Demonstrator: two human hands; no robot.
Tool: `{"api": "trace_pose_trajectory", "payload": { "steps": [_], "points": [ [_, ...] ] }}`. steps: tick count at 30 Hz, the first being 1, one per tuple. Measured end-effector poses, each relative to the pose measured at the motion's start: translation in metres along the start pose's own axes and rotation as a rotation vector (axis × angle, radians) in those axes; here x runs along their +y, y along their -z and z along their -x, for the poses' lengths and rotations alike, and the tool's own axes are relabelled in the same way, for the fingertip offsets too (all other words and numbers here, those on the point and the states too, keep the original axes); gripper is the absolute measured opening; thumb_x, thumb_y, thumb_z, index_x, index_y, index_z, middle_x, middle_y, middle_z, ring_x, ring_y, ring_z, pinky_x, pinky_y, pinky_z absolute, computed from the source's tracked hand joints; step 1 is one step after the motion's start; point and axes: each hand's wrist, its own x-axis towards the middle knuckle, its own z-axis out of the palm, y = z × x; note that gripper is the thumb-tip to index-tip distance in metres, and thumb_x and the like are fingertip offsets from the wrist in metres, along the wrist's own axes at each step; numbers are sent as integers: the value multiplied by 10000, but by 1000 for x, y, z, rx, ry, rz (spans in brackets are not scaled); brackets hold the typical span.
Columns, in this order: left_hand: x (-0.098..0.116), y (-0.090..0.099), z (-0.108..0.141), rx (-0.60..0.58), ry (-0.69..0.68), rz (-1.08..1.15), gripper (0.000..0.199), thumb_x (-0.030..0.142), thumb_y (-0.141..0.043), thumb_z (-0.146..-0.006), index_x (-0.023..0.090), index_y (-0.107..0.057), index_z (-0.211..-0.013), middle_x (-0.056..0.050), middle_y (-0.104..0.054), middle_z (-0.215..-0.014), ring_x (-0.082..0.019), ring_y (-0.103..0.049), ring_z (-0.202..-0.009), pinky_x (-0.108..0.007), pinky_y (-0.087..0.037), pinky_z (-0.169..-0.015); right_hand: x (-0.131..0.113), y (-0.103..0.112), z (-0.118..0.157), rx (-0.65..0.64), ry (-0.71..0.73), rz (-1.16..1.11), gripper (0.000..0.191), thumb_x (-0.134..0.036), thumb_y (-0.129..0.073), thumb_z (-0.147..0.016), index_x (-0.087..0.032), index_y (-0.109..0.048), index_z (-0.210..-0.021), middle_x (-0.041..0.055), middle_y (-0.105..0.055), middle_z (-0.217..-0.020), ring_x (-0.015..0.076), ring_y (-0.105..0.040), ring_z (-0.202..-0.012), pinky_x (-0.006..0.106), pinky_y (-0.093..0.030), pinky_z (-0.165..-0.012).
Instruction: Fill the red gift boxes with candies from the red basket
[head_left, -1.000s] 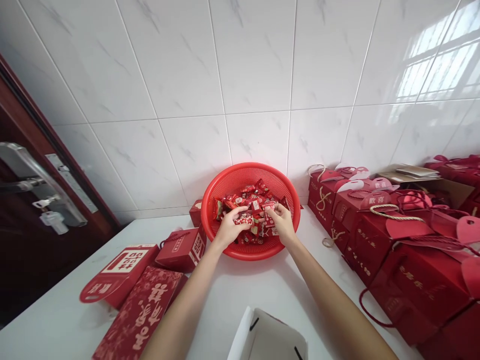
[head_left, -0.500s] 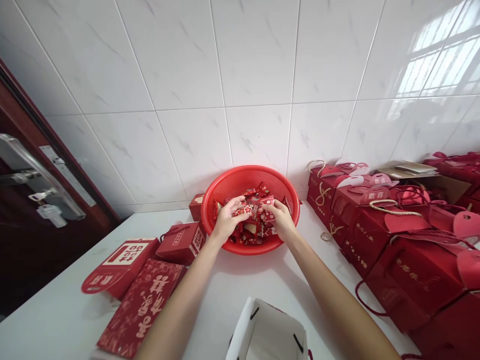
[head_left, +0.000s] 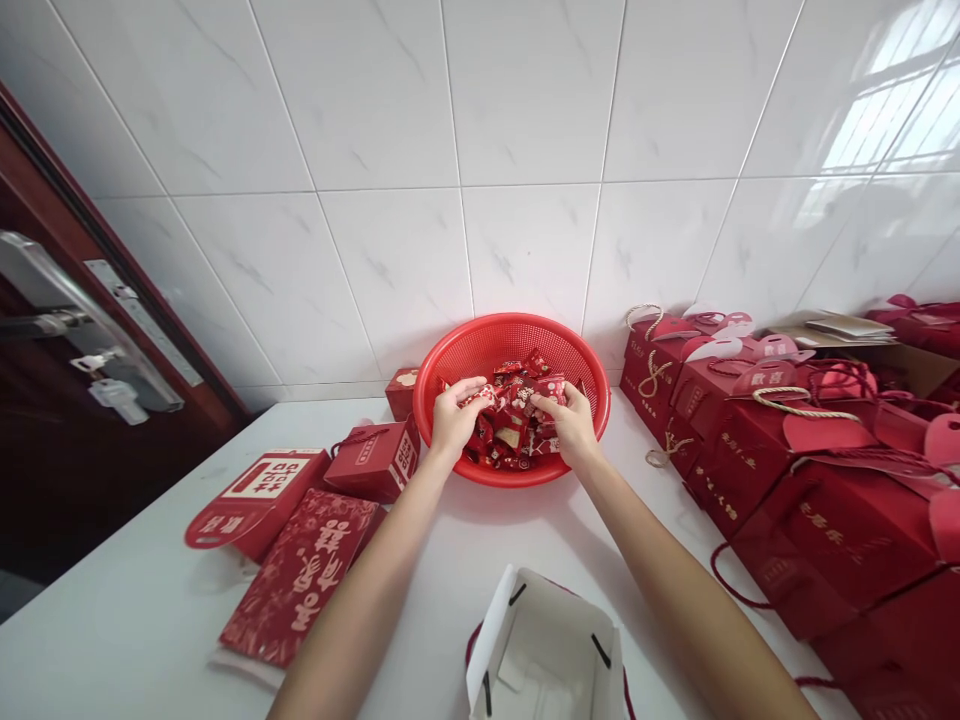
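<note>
A round red plastic basket [head_left: 517,479] holds a heap of red-wrapped sweets [head_left: 511,432]. Inside its left part, my left hand [head_left: 453,418] is closed on a red-and-white patterned wrapped sweet [head_left: 481,397], pinched between thumb and fingers. My right hand [head_left: 573,420], over the right part of the heap, has its thumb and fingers closed on a red wrapped sweet [head_left: 551,388]; its fingers are partly hidden. Nearer to me, between my forearms, stands an open gift box [head_left: 540,650] with a white inside and dark red cord.
Red gift boxes with cord handles [head_left: 765,460] line the right side. On the left lie a patterned red box [head_left: 300,580], a box with a flap [head_left: 262,500] and a smaller red box [head_left: 375,462]. A tiled wall [head_left: 525,250] stands behind; a door with keys [head_left: 112,385] is at far left.
The camera view has shifted, so the scene sits slightly higher and further right. Both hands stay in the basket; the right fingers have shifted on the sweets.
</note>
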Motion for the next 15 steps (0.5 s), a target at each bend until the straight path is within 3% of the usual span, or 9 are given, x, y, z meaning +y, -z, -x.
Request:
{"api": "trace_pose_trajectory", "payload": {
  "steps": [3, 5, 7, 10, 11, 13, 15],
  "points": [
    [-3, 2, 0, 138, -120, -116, 343, 155, -607, -777, 162, -720, -1100, -85, -735, -1216, -226, -651, -1176, -361, -486, -1065, 4, -1, -1, 122, 139, 15, 308, -348, -737, -608, -198, -555, -805, -27, -631, -734, 151, -568, -694, 288, -477, -676],
    [-2, 2, 3, 194, -222, -179, 315, 122, -569, -753, 178, -749, -1005, -58, -765, -1128, -215, -687, -1067, -341, -517, -998, 8, -1, -2, 146, 177, 61, 302, -323, -706, -609, -203, -552, -839, -12, -649, -787, 177, -595, -757, 306, -484, -714],
    [2, 2, 8, 61, -256, -288, 290, 122, -517, -759, 183, -770, -884, -37, -790, -976, -191, -714, -882, -296, -552, -863, 11, 0, -3, 131, 161, 112, 314, -289, -676, -588, -204, -550, -863, -7, -648, -800, 184, -592, -761, 307, -476, -703],
    [10, 0, 16, -373, -219, -601, 264, 152, -522, -764, 202, -778, -719, -19, -769, -733, -186, -698, -713, -265, -527, -725, 12, 0, -3, 114, 137, 134, 317, -275, -645, -571, -205, -548, -865, -19, -620, -762, 167, -553, -704, 290, -453, -651],
    [12, -1, 18, -468, -211, -688, 247, 153, -545, -748, 209, -777, -683, -19, -757, -689, -199, -698, -706, -269, -514, -707, 12, 0, -2, 109, 133, 128, 303, -278, -635, -575, -207, -544, -855, -28, -605, -734, 158, -533, -675, 284, -442, -630],
    [15, -3, 21, -537, -207, -772, 229, 146, -576, -721, 225, -784, -665, -26, -751, -667, -232, -706, -725, -286, -498, -690, 10, -1, -1, 102, 127, 118, 266, -280, -610, -581, -210, -535, -826, -43, -572, -674, 141, -495, -620, 273, -418, -591],
    [15, -4, 21, -524, -196, -799, 273, 133, -570, -734, 244, -816, -776, -36, -785, -772, -259, -726, -821, -298, -502, -727, 8, -2, 1, 94, 108, 123, 221, -279, -587, -588, -211, -522, -788, -51, -546, -620, 132, -471, -580, 266, -398, -563]
  ]
}}
